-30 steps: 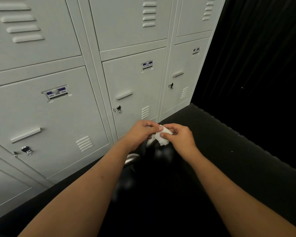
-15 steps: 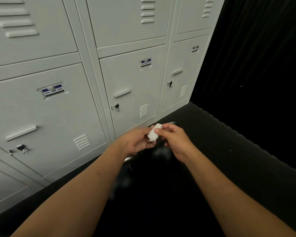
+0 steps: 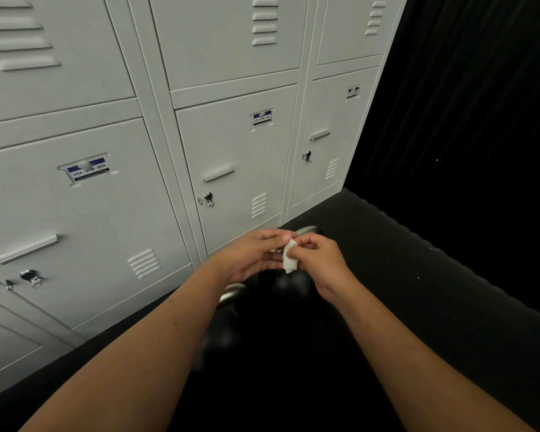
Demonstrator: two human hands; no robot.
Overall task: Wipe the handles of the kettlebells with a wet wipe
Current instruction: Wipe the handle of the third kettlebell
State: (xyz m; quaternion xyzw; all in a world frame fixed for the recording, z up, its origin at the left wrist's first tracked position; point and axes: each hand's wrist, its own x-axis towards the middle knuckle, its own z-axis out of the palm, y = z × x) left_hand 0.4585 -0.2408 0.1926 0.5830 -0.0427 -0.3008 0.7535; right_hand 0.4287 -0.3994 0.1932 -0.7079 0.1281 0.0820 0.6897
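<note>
Wipe (image 3: 290, 260) is folded small and held between both hands, above the kettlebells. Right hand (image 3: 320, 263) pinches its middle with curled fingers; left hand (image 3: 250, 257) appears to pinch the top edge. Judgement: I'm folding it into a pad before it touches metal. Its long axis is near upright, free end pointing down. One grey handle (image 3: 231, 296) sits below my left wrist, another (image 3: 309, 229) just beyond the fingertips; neither is touched.

Gym locker room, probably, grey metal lockers (image 3: 85, 213) with labels and locks, dark kettlebells (image 3: 231, 307) on black floor (image 3: 418, 275)
</note>
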